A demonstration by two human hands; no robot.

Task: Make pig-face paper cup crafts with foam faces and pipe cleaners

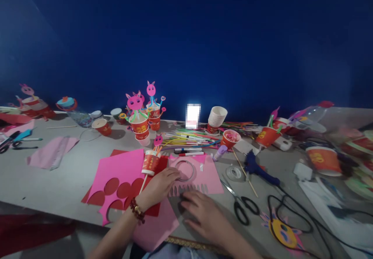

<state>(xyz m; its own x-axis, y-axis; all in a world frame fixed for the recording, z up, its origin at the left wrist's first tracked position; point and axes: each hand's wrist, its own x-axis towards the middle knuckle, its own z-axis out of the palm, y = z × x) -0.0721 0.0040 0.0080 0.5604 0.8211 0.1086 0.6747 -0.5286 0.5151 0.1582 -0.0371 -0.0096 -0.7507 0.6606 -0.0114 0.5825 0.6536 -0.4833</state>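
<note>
My left hand (160, 183), with a beaded bracelet on its wrist, reaches in with its fingers stretched out. Its fingertips meet the left rim of a thin grey ring (192, 170), perhaps a tape roll, lying on pale pink paper (214, 179). That sheet has a row of narrow pointed cut-outs along its near edge. My right hand (204, 214) is spread just below this edge, holding nothing I can see. Beside my left hand, a small red paper cup (150, 162) on a stick lies over bright pink paper (122, 165) and red paper (154, 208).
Black-handled scissors (241, 208), a clear tape roll (234, 172) and a blue glue gun (259, 167) with a looping cord lie to the right. Cup figures with pink heads (135, 102), markers (189, 154) and a stack of white cups (218, 116) stand or lie at the back.
</note>
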